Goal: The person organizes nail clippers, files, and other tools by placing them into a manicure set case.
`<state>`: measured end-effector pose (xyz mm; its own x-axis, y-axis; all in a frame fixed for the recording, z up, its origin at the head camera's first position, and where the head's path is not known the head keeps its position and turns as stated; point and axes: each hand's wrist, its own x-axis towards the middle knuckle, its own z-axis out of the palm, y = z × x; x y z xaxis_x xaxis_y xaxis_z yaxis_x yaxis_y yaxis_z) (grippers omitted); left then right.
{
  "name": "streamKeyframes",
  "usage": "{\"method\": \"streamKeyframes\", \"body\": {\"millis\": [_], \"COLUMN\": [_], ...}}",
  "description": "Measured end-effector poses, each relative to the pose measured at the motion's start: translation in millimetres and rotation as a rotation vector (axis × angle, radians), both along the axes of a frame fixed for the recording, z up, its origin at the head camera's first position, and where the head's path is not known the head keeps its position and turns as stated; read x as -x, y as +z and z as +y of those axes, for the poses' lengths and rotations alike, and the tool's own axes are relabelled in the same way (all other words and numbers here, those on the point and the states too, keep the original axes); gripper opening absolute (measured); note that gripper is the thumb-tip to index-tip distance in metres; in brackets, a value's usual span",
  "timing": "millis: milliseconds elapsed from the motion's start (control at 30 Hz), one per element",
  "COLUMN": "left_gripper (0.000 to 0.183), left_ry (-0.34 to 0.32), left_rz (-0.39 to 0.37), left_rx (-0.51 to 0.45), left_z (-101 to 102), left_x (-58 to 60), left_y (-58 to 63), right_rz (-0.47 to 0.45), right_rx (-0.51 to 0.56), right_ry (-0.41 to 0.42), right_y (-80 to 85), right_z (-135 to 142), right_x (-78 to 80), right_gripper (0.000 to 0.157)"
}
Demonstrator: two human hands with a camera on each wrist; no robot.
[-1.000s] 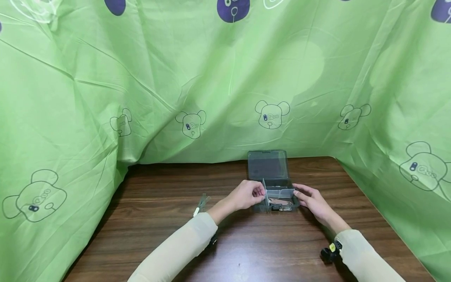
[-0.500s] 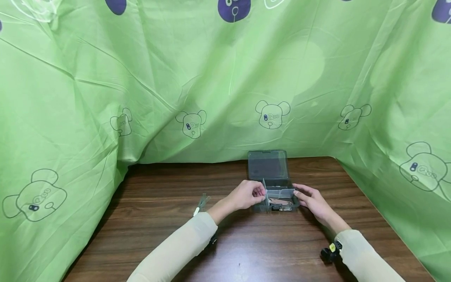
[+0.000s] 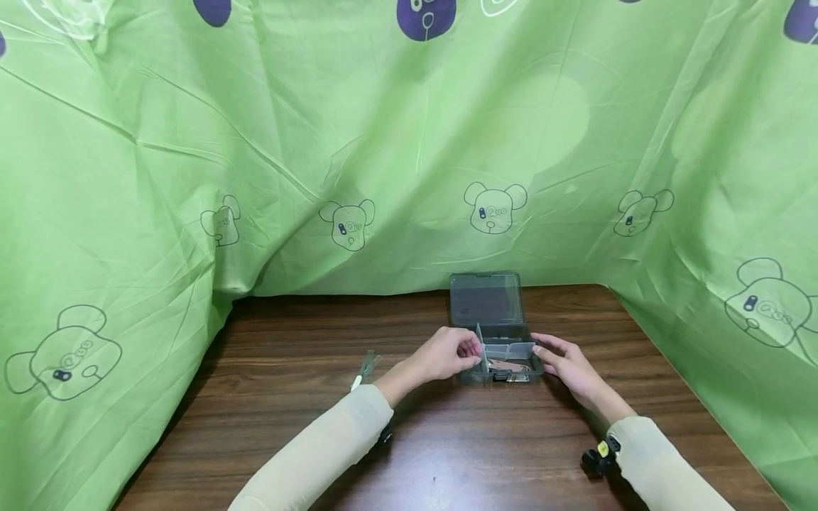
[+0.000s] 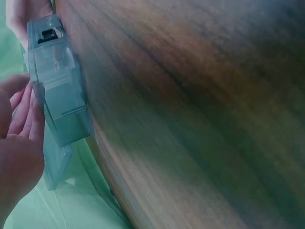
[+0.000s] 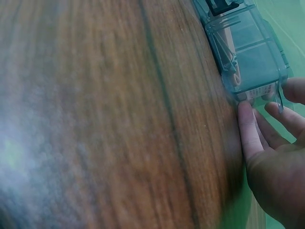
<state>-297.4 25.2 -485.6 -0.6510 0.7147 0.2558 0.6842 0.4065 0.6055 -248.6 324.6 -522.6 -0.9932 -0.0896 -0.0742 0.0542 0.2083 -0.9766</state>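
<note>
A smoky clear plastic organizer box [image 3: 492,378] sits on the table with its hinged lid [image 3: 486,298] raised at the back. My left hand [image 3: 449,353] pinches a clear upright divider [image 3: 483,349] standing in the box, left of its middle. At the box's right end, my right hand [image 3: 571,369] grips the side, thumb at the rim and fingers along the outer wall. Another clear divider [image 3: 508,350] runs crosswise inside. A slim pinkish item [image 3: 508,365] with metal parts lies in the front compartment. The right wrist view shows the box [image 5: 259,43] with fingertips against its end.
A thin clear strip [image 3: 368,364] with a white end piece lies on the wooden table [image 3: 307,333], left of the box beside my left forearm. Green printed cloth [image 3: 409,142] hangs behind the table and along both sides.
</note>
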Motion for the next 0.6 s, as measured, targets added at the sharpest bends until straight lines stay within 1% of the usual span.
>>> {"method": "streamKeyframes", "body": {"millis": [200,367,467,600], "left_gripper": [0.008,0.011,0.012,0.013], "left_ry": [-0.012,-0.018,0.0,0.039], "left_rz": [0.014,0.029,0.029,0.021], "left_rx": [-0.056,-0.068,-0.068,-0.052], "left_z": [-4,-15,-26,-41], "left_x": [-3.7,-6.7,-6.3,-1.0], "left_y": [0.3,7.9,12.4,13.0], "right_rz": [0.0,-0.004,-0.007,-0.007], "right_rx": [-0.013,-0.017,-0.018,-0.015], "right_ry": [0.005,0.005,0.009,0.009], "right_y": [0.1,-0.5,-0.5,0.2], "right_z": [0,1,2,2], "right_x": [-0.6,0.5,1.2,0.7], "right_gripper": [0.06,0.061,0.061,0.059]}}
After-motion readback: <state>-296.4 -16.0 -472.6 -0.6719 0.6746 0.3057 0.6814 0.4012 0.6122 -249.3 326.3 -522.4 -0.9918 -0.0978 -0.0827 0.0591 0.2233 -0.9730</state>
